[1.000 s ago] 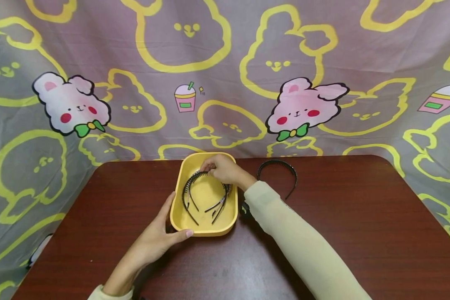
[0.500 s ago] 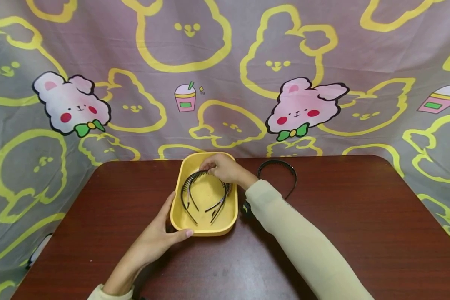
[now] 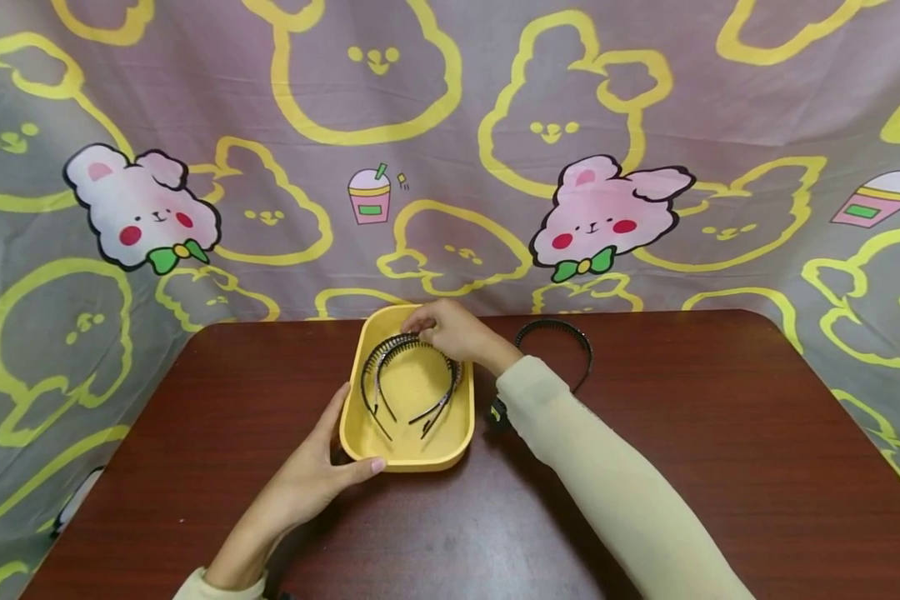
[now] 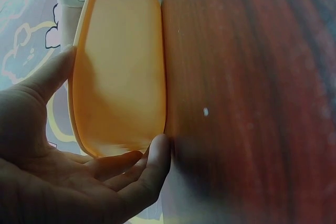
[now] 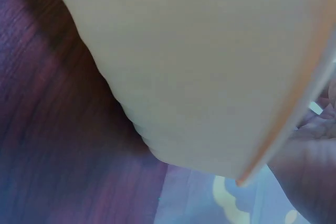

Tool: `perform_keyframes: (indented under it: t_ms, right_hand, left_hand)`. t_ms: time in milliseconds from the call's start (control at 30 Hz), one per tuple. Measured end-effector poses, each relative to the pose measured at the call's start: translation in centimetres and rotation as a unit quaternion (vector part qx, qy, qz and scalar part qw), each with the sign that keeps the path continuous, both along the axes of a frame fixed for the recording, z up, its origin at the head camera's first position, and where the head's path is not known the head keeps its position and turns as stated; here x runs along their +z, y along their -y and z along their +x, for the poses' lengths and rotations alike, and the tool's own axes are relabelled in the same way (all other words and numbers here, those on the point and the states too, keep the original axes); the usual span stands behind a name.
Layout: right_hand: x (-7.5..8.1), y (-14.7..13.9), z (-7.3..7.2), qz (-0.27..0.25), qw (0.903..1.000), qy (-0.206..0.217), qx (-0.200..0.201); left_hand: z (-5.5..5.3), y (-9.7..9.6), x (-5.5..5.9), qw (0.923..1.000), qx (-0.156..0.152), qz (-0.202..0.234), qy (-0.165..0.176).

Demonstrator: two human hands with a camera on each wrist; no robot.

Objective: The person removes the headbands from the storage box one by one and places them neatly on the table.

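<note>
In the head view a yellow plastic box (image 3: 420,462) stands on the table with several black toothed headbands inside. My left hand (image 3: 311,475) holds its near left corner, thumb on the near rim and fingers along the left side. The left wrist view shows the thumb at the rim and fingertips low on the box wall (image 4: 121,66). Over the far right of the box, my right hand (image 3: 453,329) pinches the top of a black headband (image 3: 363,379). Its fingertips are partly hidden. The right wrist view mostly shows the box's outer wall (image 5: 210,66).
Another black headband (image 3: 547,322) lies on the brown table (image 3: 705,433), to the right of the box and beyond the right forearm. A patterned curtain (image 3: 450,167) hangs behind the table's far edge. A black wrist device (image 3: 498,412) sits under the right wrist.
My right hand has moved slightly toward the far side of the box, and the headband it pinches has shifted the same way. The left hand and the box stay almost still.
</note>
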State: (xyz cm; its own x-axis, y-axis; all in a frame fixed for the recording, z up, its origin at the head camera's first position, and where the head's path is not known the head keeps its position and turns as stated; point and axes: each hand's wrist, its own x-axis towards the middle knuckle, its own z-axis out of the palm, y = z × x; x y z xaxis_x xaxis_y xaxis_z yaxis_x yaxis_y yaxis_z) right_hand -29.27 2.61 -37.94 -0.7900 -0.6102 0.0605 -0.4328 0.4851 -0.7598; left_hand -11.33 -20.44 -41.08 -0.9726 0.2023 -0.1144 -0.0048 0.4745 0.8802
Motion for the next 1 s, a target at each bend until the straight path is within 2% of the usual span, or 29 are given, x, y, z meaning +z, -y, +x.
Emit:
perform_keyframes:
  t_ms: [233,433,733,1000]
  right_hand:
    - [1.0,-0.6,0.1,-0.012,0.9999,0.006,-0.004]
    - [2.1,-1.5,0.2,-0.012,0.9998,-0.014,-0.002]
    - [2.8,-3.0,0.2,-0.005,0.9994,-0.029,-0.018]
    - [3.6,-4.8,0.3,-0.035,0.9986,-0.029,-0.026]
  left_hand:
    - [0.0,-0.1,0.1,1.0,0.001,0.0,0.003]
    - [0.0,-0.1,0.1,1.0,0.001,-0.001,0.002]
    - [0.1,-0.1,0.1,1.0,0.003,0.004,0.004]
    - [0.1,-0.1,0.2,1.0,0.003,0.001,0.006]
